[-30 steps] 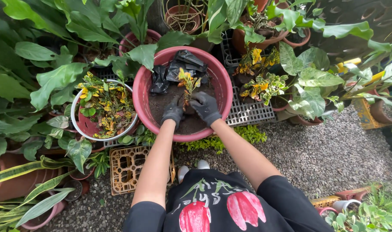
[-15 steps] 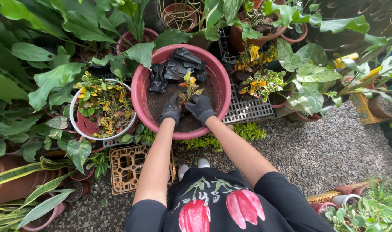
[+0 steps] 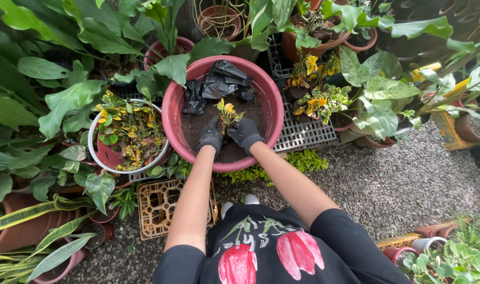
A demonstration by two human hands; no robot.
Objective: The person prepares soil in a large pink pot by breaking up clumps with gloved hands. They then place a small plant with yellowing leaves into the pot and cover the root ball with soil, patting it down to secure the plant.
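Seedling, one small plant with yellow and green leaves, stands upright in dark soil between the two gloved hands. Left hand and right hand each wear a dark glove; the fingers curl inward against the soil at the stem base, pressed around it rather than clamped on the stem itself. Whether the fingertips actually touch the stem cannot be told.

Change noted: against the picture a second ago, both hands have drawn slightly closer together and the seedling sits a little straighter. Judged from this, the plant is being firmed into place and the planting appears near its finish.

Just beyond the fingertips lies one crumpled black plastic bag, on the soil at the far side. All of this sits inside one large red pot.

To the left of the hands, one white-rimmed pot carries a mottled yellow-green plant. Below the left forearm, one tan plastic crate lies on the gravel. To the right of the hands, one grey grid tray supports further potted plants.
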